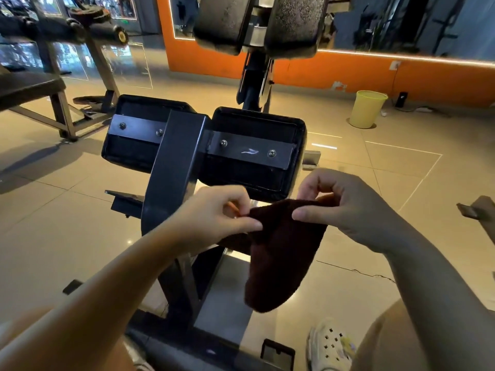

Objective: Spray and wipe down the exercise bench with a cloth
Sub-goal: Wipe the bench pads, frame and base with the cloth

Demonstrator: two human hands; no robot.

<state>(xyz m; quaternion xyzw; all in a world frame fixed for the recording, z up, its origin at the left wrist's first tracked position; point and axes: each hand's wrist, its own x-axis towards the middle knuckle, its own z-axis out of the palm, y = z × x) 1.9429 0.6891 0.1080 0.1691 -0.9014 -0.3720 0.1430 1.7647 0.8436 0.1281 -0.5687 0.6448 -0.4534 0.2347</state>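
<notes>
A dark maroon cloth [281,253] hangs folded in front of me, held by its top edge. My left hand [222,212] pinches its left corner between thumb and fingers. My right hand [340,202] pinches the right part of the top edge. Just beyond the hands stands the black exercise bench [176,167], seen from behind: two pads with metal backing plates and bolts on a slanted black post. Two more black pads [292,25] sit higher up at the top of the view. No spray bottle is in sight.
A yellow bin [367,109] stands on the tiled floor at the right, near an orange wall with mirrors. Another bench frame [61,103] stands at the left. My white shoe [330,346] is on the floor at the bottom right.
</notes>
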